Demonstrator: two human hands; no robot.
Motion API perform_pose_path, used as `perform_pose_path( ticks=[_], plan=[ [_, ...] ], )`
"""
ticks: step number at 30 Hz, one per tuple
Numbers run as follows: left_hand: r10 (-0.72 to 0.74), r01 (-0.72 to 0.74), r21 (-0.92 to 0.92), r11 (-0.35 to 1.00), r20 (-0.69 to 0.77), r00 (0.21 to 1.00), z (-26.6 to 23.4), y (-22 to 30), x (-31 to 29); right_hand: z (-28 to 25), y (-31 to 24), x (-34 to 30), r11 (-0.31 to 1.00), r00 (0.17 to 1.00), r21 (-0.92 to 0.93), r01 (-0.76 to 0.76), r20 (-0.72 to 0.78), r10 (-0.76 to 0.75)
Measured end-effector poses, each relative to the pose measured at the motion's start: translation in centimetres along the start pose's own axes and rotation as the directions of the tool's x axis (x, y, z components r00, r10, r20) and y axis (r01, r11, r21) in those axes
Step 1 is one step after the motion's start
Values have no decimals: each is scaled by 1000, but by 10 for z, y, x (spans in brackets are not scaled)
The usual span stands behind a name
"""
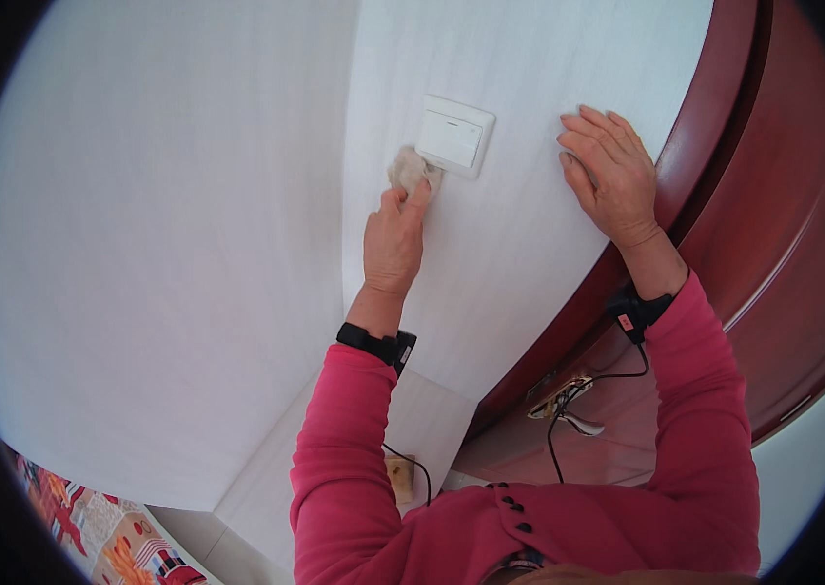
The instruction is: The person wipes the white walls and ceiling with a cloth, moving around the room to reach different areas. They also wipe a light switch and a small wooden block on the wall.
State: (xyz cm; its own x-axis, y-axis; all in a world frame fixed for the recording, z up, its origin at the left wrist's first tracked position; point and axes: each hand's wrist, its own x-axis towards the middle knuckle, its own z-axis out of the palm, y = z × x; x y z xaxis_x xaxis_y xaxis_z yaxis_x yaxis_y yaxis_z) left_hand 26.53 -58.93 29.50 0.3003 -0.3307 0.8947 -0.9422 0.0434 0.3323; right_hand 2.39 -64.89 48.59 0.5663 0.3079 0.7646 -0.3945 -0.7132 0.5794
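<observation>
A white light switch (451,136) is fixed to the pale wall (520,58). At its lower left corner my left hand (396,239) presses a beige cloth (411,170) against the wall, the fingers closed on the bunched fabric. Part of the cloth lies hidden under the fingertips. My right hand (613,175) rests flat on the wall to the right of the switch, close to the red door frame. Its fingers are stretched out and it holds nothing.
A dark red door (783,224) stands at the right, with a metal handle (573,414) low down. Black cables hang from the bands on both wrists. A wall corner runs left of the switch. Patterned fabric (105,526) lies at the lower left.
</observation>
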Motion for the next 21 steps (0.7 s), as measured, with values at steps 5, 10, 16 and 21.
perform_pose_path(
  ticks=[5,10,16,21],
  plan=[
    [-393,344,-315,884,-103,914,-18,8,-21,-2,0,0,1000,1000,15,-10,-10,10],
    [-307,115,-508,854,-312,899,-37,40,8,-3,1,1,999,999,24,-24,-24,24],
    [-356,200,-453,869,-290,889,-43,55,26,-3,5,-4,997,998,62,-46,-41,48],
    [-449,256,-531,808,-274,851,-38,43,17,-2,7,-5,999,998,27,-45,-36,46]
  ],
)
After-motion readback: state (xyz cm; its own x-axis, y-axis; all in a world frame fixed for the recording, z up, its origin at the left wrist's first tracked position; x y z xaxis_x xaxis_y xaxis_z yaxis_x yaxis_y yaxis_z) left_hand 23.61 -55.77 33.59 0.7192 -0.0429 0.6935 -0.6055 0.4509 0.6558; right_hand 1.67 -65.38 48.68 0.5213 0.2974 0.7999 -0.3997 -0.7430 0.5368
